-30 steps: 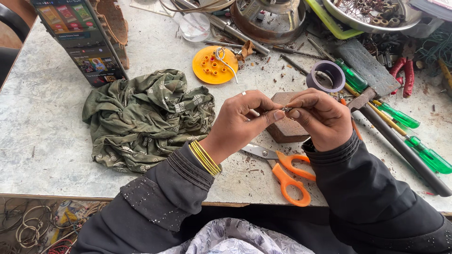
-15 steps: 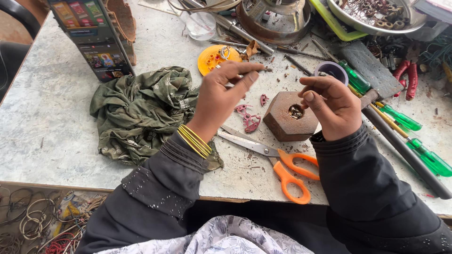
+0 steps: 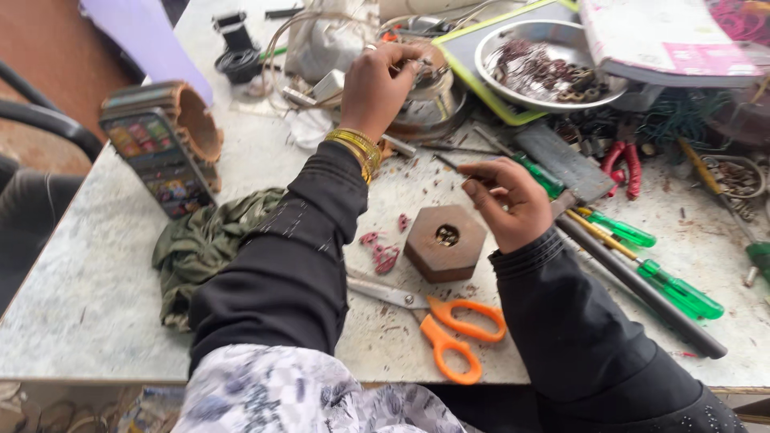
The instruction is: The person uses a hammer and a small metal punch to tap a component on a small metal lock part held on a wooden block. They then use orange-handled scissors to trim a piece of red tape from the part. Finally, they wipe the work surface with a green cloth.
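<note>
The left hand (image 3: 377, 84) reaches to the far side of the table (image 3: 96, 289), fingers closed on a round metal part (image 3: 425, 92). The right hand (image 3: 509, 200) pinches a thin wire just beyond the wooden block (image 3: 445, 240), whose centre hole already holds small pieces. Scissors (image 3: 437, 321) lie near, untouched.

Lying near the front edge of the table (image 3: 96, 321): scissors (image 3: 437, 317), with a hexagonal block (image 3: 446, 242) just behind them. Bunching up left of the block: a cloth (image 3: 200, 248). Reaching toward the far edge: left hand (image 3: 375, 84), touching a round metal part (image 3: 429, 96). Hovering right of the block: right hand (image 3: 509, 200). Lying further right: screwdrivers (image 3: 658, 273). Sitting at the far right corner: a bowl (image 3: 545, 64).
</note>
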